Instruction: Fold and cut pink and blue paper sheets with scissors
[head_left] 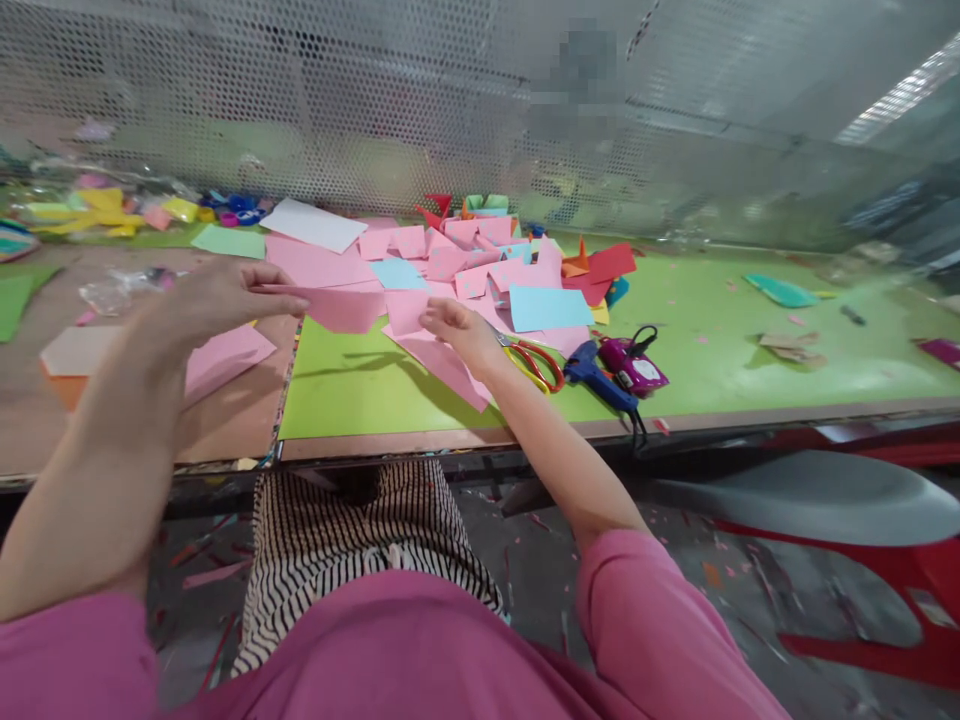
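Observation:
My left hand point(251, 290) pinches a sheet of pink paper point(345, 308) by its left edge, holding it above the green work surface. The sheet has a crease and angled lower corners. My right hand point(459, 328) is just right of that sheet, its fingers loosely curled and apart over more pink paper point(442, 365). Whether its fingertips touch the paper is hard to make out. Beside my right wrist lie scissors point(536, 365) with red and yellow handles. A heap of folded pink pieces point(457, 255) sits beyond both hands, with a light blue sheet point(551, 308) at its front.
Right of the scissors are a blue glue gun point(600, 375) and a purple object point(634, 365) with a black cord. A white sheet point(315, 225) and yellow paper scraps point(94, 212) lie at the back left. A perforated metal panel point(375, 100) stands behind the table.

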